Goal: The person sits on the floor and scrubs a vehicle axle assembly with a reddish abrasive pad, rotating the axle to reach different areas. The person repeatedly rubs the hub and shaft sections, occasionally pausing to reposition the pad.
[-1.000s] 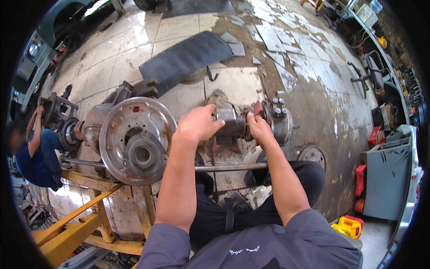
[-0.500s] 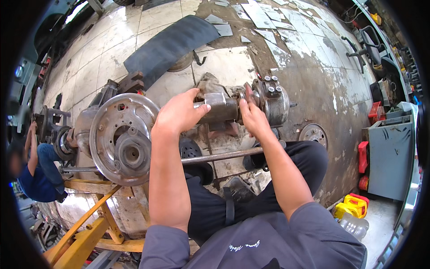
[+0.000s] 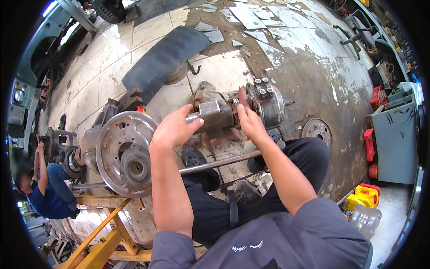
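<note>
My left hand (image 3: 174, 127) is closed round the left end of a thick steel axle tube (image 3: 219, 117), its thumb resting beside a flat raised pad on top. Its other fingers are mostly hidden behind the metal. In my right hand (image 3: 251, 124) is a reddish-brown flat piece (image 3: 242, 97) that looks like sandpaper, held against the narrow collar between tube and hub. The round metal hub (image 3: 272, 107) has several bright nuts on a block on top. A reddish support (image 3: 224, 136) shows under the tube, and a crumpled rag (image 3: 208, 93) lies behind it.
A large round backing plate (image 3: 117, 148) stands left of my left forearm, above a yellow stand (image 3: 99, 247). A long rod (image 3: 224, 162) crosses over my legs. Right of my knee lies a metal disc (image 3: 317, 130). At the far left another person (image 3: 53, 190) works on metal parts.
The whole view has shifted slightly. Both hands keep their places on the axle tube and collar, with the reddish-brown piece still in my right hand.
</note>
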Demonstrator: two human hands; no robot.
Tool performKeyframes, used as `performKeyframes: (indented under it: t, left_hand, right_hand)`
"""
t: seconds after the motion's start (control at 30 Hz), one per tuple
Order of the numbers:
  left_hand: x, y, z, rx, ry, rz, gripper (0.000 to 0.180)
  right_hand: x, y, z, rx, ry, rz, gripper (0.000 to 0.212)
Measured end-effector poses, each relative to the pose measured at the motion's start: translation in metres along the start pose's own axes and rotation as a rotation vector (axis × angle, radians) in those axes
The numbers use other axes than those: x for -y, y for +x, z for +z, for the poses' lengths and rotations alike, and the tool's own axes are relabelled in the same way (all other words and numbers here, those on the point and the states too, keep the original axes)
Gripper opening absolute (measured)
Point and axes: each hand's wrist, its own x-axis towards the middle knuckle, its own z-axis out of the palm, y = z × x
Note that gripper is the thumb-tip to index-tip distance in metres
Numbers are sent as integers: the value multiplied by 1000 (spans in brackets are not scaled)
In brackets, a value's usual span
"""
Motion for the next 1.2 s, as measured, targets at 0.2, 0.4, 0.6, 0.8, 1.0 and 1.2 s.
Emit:
performKeyframes:
  t: [0.2, 0.4, 0.6, 0.8, 1.0, 1.2]
  left_hand:
    - [6, 5, -2, -64, 33, 37, 66]
    - [-1, -2, -2, -7, 36, 4, 67]
    - [0, 1, -3, -26, 24, 13, 68]
    - [6, 1, -2, -58, 44, -4, 67]
    - [7, -4, -9, -27, 94, -146, 66]
    - [15, -1, -12, -42, 78, -138, 63]
  right_hand:
    - [-2, -6, 3, -64, -40, -90, 61]
    - [-6, 1, 1, -66, -221, -170, 71]
    - [7, 13, -1, 15, -234, -65, 74]
    - [33, 9, -3, 46, -290, -8, 81]
    - [29, -7, -5, 13, -457, -86, 77]
    - [24, 11, 1, 5, -441, -114, 77]
